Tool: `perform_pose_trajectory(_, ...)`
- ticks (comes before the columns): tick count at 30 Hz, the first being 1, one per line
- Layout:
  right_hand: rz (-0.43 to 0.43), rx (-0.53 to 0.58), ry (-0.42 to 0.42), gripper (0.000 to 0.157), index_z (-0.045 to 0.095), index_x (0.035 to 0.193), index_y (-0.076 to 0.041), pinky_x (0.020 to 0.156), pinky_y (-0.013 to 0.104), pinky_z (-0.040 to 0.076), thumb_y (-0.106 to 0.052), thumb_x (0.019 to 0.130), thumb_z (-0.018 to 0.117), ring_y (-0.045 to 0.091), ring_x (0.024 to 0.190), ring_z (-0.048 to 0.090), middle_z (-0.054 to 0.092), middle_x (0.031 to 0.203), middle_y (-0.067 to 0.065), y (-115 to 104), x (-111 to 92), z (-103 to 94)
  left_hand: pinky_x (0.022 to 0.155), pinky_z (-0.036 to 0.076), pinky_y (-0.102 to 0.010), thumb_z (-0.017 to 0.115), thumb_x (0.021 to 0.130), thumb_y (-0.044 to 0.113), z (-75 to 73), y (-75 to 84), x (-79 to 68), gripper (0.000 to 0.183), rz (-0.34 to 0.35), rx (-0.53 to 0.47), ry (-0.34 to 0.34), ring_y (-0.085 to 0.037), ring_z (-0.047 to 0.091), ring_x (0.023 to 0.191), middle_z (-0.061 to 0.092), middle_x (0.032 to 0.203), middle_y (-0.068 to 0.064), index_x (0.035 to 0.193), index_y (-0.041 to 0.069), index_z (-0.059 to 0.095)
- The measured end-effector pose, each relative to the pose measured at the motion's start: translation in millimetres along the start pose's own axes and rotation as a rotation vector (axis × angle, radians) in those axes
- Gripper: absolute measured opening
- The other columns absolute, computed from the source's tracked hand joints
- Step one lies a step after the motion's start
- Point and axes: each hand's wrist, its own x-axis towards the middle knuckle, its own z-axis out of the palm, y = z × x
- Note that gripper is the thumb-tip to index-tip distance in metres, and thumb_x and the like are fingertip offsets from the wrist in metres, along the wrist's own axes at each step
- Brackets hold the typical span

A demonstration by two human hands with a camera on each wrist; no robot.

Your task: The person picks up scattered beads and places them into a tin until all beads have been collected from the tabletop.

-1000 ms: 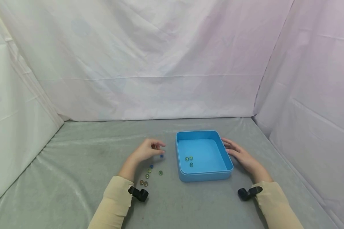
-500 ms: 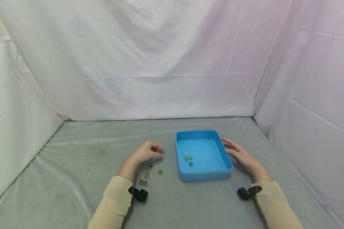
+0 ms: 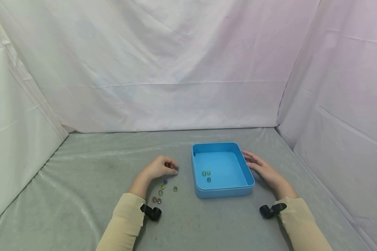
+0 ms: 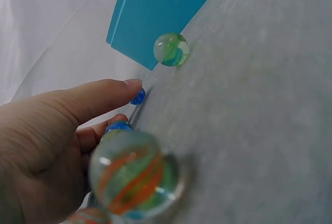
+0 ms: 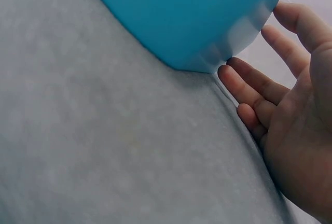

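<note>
Between thumb and fingers, my left hand [image 3: 161, 167] pinches a blue glass marble [image 3: 177, 169], just left of the blue box. In the left wrist view this blue marble [image 4: 137, 97] shows at the thumb tip, partly covered. My right hand [image 3: 265, 170] rests its extended fingertips against the right side of the square blue box [image 3: 223, 194]; the right wrist view shows the fingers [image 5: 241, 86] beside the box wall [image 5: 181, 22]. Inside the box lie green marbles [image 3: 208, 172] and a small dark spot [image 3: 194, 154] in the far left corner.
On the grey cloth [image 3: 188, 226] by my left wrist lie several more marbles: a second blue marble [image 3: 165, 182], a green marble [image 3: 175, 189] standing apart, and an orange-striped marble [image 3: 154, 199]. White curtains [image 3: 176, 69] enclose the back and sides.
My left hand has closed its thumb and fingers on the blue marble that lay under its fingertips, drawing in slightly. My right hand stays at the box.
</note>
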Motion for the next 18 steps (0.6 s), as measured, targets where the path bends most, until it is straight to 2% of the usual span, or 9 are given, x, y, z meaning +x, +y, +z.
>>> perform_pose_trajectory(18, 0.0, -0.002, -0.008, 0.055, 0.03, 0.151, -0.018, 0.101, 0.069, 0.013, -0.032, 0.101, 0.049, 0.044, 0.137, 0.023, 0.03, 0.151, 0.02, 1.9, 1.2, -0.6, 0.065, 0.044, -0.031, 0.076, 0.081, 0.009, 1.2, -0.5, 0.3, 0.014, 0.003, 0.027, 0.019, -0.015, 0.052, 0.071, 0.061, 0.079, 0.002, 0.095, 0.007, 0.074)
